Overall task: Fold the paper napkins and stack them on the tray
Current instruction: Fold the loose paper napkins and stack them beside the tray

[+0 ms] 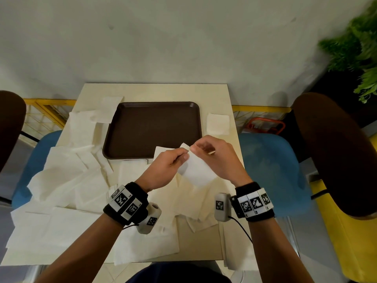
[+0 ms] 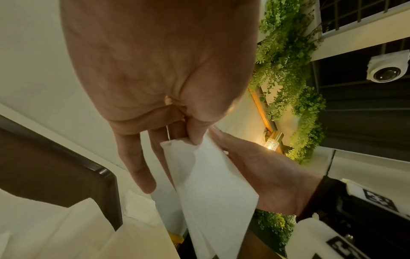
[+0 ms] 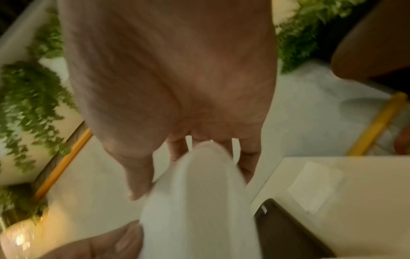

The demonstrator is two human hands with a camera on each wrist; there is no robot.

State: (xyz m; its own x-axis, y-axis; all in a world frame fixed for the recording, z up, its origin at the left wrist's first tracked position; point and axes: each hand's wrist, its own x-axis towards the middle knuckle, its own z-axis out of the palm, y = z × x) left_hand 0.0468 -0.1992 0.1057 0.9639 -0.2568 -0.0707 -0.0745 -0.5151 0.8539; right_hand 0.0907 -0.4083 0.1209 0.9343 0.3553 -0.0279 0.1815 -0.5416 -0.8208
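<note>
Napkin in hand: one white paper napkin [image 1: 195, 170] was held in the air above the near edge of the table [image 1: 228, 94], just in front of the tray, partly folded with its top corners brought together.
Left hand: the left hand [image 1: 163, 170] pinched the napkin's upper edge between thumb and forefinger; the remaining fingers [image 2: 137, 164] hung loosely below it.
Right hand: the right hand [image 1: 216, 156] pinched the same upper edge from the other side, fingertips touching those of the left hand; the right wrist view was blurred, so the finer finger positions could not be told.
Tray: the brown tray [image 1: 114, 129] lay at the centre of the table and carried no napkins.
Folded stock: one small square napkin [image 1: 217, 123] lay flat on the table just right of the tray; it appeared folded but was not yet stacked.
Unfolded stock: loose napkins [image 1: 67, 180] lay overlapping across the left and near parts of the table, some touching the tray's left rim.
Progress: early stage, by judgement; at most one fold finished, one in hand, nothing stacked.
Remaining: complete this fold, fold the loose sheets, and transfer all folded pieces to the tray.
</note>
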